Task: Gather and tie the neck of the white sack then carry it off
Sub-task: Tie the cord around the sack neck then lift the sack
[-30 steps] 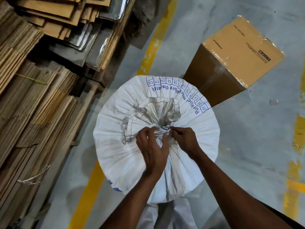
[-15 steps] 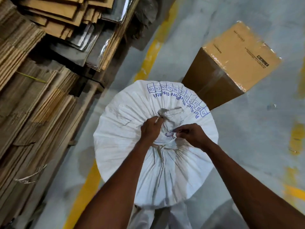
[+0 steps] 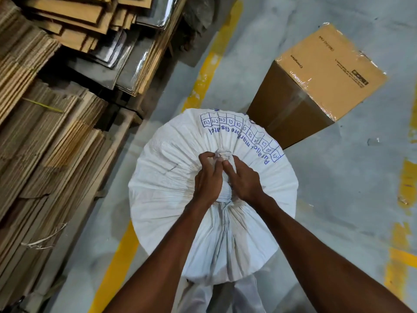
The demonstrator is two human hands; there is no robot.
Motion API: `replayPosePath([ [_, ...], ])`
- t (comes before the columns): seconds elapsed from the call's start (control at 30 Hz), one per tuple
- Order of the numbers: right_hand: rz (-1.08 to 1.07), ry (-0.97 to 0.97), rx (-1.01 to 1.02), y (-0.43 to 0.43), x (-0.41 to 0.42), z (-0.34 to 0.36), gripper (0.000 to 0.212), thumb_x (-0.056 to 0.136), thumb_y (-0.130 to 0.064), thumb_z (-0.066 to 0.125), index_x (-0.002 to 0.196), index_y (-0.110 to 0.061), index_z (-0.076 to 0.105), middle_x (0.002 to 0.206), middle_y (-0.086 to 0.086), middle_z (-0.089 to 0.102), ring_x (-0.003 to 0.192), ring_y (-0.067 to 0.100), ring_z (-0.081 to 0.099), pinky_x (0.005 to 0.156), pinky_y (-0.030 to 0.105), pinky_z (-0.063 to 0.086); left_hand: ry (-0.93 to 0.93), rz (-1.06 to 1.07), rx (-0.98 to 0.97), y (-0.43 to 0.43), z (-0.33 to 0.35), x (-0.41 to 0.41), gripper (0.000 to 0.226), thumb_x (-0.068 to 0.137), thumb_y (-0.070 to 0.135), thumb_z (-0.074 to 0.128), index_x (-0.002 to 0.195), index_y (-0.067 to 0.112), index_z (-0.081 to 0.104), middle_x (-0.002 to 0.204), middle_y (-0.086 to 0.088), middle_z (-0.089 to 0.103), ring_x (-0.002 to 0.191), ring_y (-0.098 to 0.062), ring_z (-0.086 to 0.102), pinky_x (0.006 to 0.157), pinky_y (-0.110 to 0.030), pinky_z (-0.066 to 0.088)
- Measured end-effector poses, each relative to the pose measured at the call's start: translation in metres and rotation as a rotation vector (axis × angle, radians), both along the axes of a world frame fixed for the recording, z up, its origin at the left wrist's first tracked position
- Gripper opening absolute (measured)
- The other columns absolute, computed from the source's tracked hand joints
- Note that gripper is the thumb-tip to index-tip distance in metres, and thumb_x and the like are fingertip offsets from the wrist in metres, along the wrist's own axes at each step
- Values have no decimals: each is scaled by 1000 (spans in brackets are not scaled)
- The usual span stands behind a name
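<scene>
A full white woven sack (image 3: pixel 167 190) with blue print stands upright on the grey floor right in front of me. Its top is bunched into a tight neck (image 3: pixel 224 193) at the centre, with pleats fanning outward. My left hand (image 3: pixel 208 177) is closed round the left side of the neck. My right hand (image 3: pixel 242 179) clasps the right side, fingers pressed against the bunched cloth. The tip of the neck shows between my fingertips. No string or tie is visible.
Stacks of flattened cardboard (image 3: pixel 52 141) and shiny sheets (image 3: pixel 135 55) fill the left side. A taped brown carton (image 3: pixel 316 86) stands just behind the sack at the right. Yellow floor lines (image 3: pixel 209 71) run past the sack's left and along the right edge.
The loose open top has been drawn together into a tight neck. Both hands have closed in on it from either side, and the sack's pleats are now taut.
</scene>
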State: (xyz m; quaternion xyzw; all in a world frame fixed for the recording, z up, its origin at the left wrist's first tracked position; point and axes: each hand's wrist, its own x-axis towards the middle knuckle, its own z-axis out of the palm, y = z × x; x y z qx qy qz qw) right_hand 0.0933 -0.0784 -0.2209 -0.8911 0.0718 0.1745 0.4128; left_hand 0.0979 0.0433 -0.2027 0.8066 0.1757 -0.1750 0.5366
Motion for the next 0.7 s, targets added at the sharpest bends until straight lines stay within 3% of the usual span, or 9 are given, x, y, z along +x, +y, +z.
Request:
replayPosePath([
  [0.07,0,-26,-162,-1,3,-10,42,101,-67,29,93,-34,54,99,3,77,102,30,70,87,39,48,-83,32,-107,7,-7,-15,28,104,34,53,124,26,36,129,-1,49,124,-20,53,96,-24,43],
  [0.17,-5,27,-283,-1,6,-16,66,95,-76,18,76,-23,52,83,10,74,92,37,70,74,39,44,-244,205,1,23,-21,-41,63,91,31,73,142,20,38,149,-2,31,139,-4,34,115,-19,30],
  [0.23,-58,87,-271,3,5,-18,66,98,-74,22,63,-24,48,82,12,73,89,37,69,74,38,42,-199,173,-37,24,-29,-55,77,86,45,75,150,27,37,157,4,35,145,-2,31,119,-21,26],
  [0.3,-100,146,-248,7,3,-19,66,101,-69,29,58,-23,49,84,15,74,89,38,68,79,40,46,-71,188,-130,15,-28,-60,73,81,58,73,145,32,48,149,11,52,138,1,44,117,-28,35],
  [0.4,-135,242,-222,15,-2,-27,78,97,-76,20,66,-17,61,85,16,74,89,36,69,83,41,50,-58,403,-29,6,-29,-54,51,80,59,73,117,23,72,118,13,73,116,-11,66,104,-35,50],
  [0.53,-148,286,-203,22,8,-16,91,96,-76,15,91,-6,73,98,19,75,100,37,69,93,43,51,-39,569,-30,13,-24,-37,51,75,59,73,101,16,79,100,1,80,101,-16,73,92,-45,58],
  [0.63,32,308,-239,29,26,16,68,107,-56,24,129,-6,65,123,26,67,116,40,63,101,44,46,-34,657,-189,25,-9,-25,44,72,50,79,101,18,79,99,5,80,101,-14,74,93,-49,59],
  [0.7,118,305,-247,35,34,41,54,109,-46,30,144,-13,54,128,25,64,120,41,61,102,45,45,-8,710,-233,37,7,-19,47,67,51,81,98,16,80,99,1,81,99,-18,75,92,-53,59],
])
